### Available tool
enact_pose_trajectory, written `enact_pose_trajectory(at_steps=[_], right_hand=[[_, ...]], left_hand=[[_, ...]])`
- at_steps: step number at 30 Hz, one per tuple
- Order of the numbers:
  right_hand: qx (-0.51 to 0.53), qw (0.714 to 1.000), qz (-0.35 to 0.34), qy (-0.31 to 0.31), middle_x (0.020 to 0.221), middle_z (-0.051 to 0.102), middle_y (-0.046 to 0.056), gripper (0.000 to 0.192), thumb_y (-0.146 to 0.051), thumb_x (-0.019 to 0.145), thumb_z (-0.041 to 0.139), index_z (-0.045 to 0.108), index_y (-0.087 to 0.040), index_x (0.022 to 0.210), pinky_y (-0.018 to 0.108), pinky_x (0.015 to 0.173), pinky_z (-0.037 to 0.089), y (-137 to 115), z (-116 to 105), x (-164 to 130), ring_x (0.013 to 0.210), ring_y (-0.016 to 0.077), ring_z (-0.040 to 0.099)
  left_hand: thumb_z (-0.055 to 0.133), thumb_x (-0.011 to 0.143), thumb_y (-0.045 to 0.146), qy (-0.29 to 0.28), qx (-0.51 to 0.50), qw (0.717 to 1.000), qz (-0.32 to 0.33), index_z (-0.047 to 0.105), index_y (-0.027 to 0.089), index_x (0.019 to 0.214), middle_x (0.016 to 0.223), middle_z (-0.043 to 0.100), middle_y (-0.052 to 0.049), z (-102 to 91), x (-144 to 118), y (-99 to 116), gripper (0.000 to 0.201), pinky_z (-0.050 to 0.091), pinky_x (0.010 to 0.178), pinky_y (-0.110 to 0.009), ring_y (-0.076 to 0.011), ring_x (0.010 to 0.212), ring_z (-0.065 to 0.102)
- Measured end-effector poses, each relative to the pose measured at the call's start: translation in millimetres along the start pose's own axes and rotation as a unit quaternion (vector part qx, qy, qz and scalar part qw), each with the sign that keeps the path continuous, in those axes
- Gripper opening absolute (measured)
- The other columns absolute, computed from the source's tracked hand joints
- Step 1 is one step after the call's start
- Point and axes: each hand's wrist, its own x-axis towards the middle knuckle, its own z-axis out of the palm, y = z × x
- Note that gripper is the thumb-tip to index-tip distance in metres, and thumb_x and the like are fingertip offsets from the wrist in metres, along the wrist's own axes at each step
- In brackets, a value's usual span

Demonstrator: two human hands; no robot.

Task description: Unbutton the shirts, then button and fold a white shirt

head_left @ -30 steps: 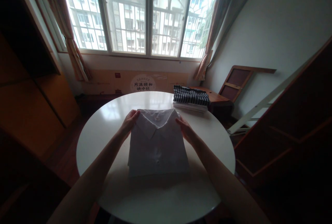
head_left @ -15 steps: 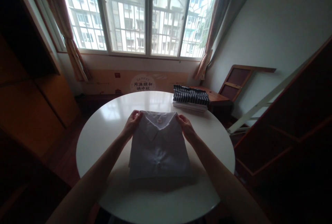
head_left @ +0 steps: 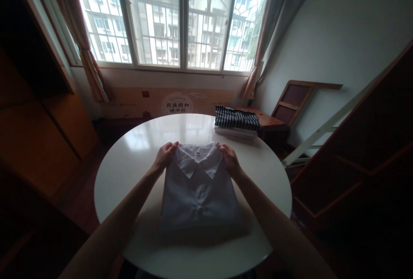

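Note:
A white collared shirt (head_left: 200, 197), folded into a rectangle, is in front of me over the round white table (head_left: 122, 184), its collar pointing away from me. My left hand (head_left: 166, 156) pinches the top left corner beside the collar. On the opposite side, my right hand (head_left: 229, 158) grips the top right corner the same way. Both hands are closed on the fabric, with the thumbs uppermost. The shirt's lower edge lies nearest me, in shade, so whether it touches the table is hard to tell.
A stack of folded clothes, with a black-and-white striped garment (head_left: 237, 118) on top, sits at the table's far right edge. Behind it is a low wooden table (head_left: 271, 119). A barred window (head_left: 183, 25) and a printed cardboard box (head_left: 135, 100) are beyond.
The shirt's collar end has come down and slightly toward me with both hands. More of the collar shows now, and the lower edge sits nearer me.

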Motion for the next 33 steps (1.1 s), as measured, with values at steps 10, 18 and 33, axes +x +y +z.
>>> enact_pose_trajectory(at_steps=[10, 18, 33], right_hand=[[-0.007, 0.999, -0.029, 0.013, 0.054, 0.038, -0.004, 0.030, -0.047, 0.068, 0.051, 0.042, -0.019, 0.061, 0.020, 0.046, 0.028, 0, -3, 3, 0.049, 0.0086, 0.033], [0.045, 0.998, -0.033, 0.000, 0.052, 0.036, -0.006, 0.027, -0.042, 0.068, 0.054, 0.043, -0.019, 0.059, 0.021, 0.045, 0.024, 7, -8, 6, 0.047, 0.0075, 0.031], [0.036, 0.999, -0.023, 0.001, 0.052, 0.038, -0.006, 0.027, -0.042, 0.067, 0.055, 0.045, -0.018, 0.060, 0.021, 0.046, 0.026, 7, -6, 7, 0.048, 0.0076, 0.033]], left_hand=[[0.061, 0.061, 0.040, 0.088, -0.038, 0.995, 0.005, 0.041, 0.016, 0.052, 0.051, 0.045, 0.005, -6.5, 4, -3, 0.032, 0.032, 0.045, -0.019, -0.0072, 0.046, 0.042], [0.056, 0.064, 0.054, 0.015, -0.090, 0.994, -0.058, 0.054, 0.013, 0.066, 0.055, 0.054, 0.002, -8.8, 4, -2, 0.041, 0.037, 0.049, -0.022, -0.0097, 0.047, 0.049], [0.050, 0.070, 0.046, 0.021, 0.057, 0.997, 0.048, 0.050, 0.015, 0.058, 0.051, 0.042, 0.004, 1.5, 2, -2, 0.033, 0.027, 0.046, -0.020, -0.0088, 0.048, 0.036]])
